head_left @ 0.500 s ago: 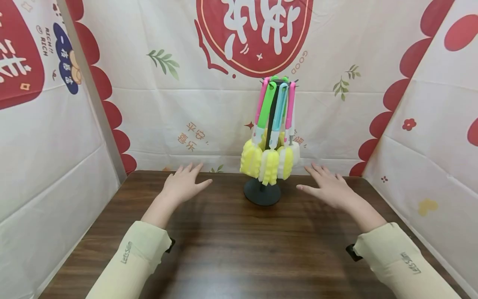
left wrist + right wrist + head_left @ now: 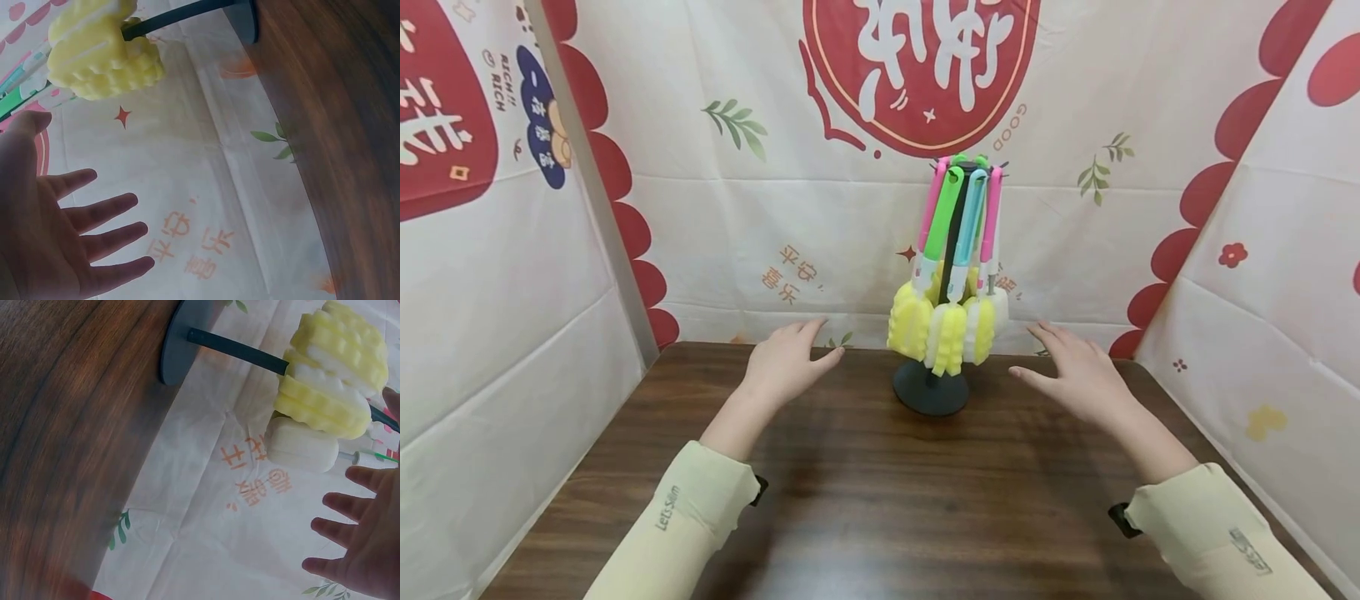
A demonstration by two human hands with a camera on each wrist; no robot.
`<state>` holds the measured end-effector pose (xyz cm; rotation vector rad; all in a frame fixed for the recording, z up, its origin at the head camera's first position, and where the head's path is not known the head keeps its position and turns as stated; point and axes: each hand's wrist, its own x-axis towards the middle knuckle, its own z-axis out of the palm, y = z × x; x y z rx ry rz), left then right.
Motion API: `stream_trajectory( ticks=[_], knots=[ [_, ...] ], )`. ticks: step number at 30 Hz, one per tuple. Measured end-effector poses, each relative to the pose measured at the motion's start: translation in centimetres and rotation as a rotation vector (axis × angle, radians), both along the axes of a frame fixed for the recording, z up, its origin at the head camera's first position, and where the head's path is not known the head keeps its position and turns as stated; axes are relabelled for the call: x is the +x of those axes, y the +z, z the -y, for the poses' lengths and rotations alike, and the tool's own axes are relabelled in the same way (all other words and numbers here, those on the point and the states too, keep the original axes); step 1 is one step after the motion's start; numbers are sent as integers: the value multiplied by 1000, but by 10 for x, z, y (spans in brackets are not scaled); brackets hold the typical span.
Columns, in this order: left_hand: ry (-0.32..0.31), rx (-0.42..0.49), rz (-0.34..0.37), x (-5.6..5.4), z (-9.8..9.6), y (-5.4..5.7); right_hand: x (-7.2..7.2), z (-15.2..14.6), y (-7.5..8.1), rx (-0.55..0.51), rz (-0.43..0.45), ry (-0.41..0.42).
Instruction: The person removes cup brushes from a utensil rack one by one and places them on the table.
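Head view: on a glossy, dark brown wood-grain table (image 2: 925, 500), a black stand with a slim pole and flat round base (image 2: 931, 398) stands near the back edge, before a creased white cloth backdrop with red prints (image 2: 850, 217). From its top hang brushes with yellow-and-white ridged sponge heads (image 2: 946, 337) and smooth pink, green and blue handles (image 2: 945, 212). The left hand (image 2: 786, 360) and right hand (image 2: 1082, 375) flank it, both apart from it, fingers extended and thumbs pointing inward. Pale green fabric sleeves (image 2: 700, 492) cover the forearms.

Left wrist view: the left hand's four fingers fan out straight beside the knobbly, foam-like yellow heads; the dark pole runs to its disc.

Right wrist view: the right hand's fingers reach out straight and spread, near a smooth white rounded-cylinder brush head (image 2: 303, 444) beside the wavy yellow-and-white ones.
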<state>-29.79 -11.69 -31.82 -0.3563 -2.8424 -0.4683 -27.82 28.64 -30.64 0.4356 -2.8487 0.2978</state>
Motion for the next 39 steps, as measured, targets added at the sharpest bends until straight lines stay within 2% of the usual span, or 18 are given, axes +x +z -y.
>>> stream_trajectory(
  ticks=[10,16,22,30,39],
  knots=[
    [-35,96,43,2,-15,10,8,4,5,-113,-266,60],
    [-55,165,-31,-2,-25,19,9,12,21,-143,-360,99],
    [-88,225,-86,-3,-35,29,7,20,40,-173,-408,127],
    [-113,282,-160,-2,-45,37,2,31,62,-188,-503,175],
    [-117,316,-152,-3,-51,40,-6,46,79,-184,-517,198]
  ],
)
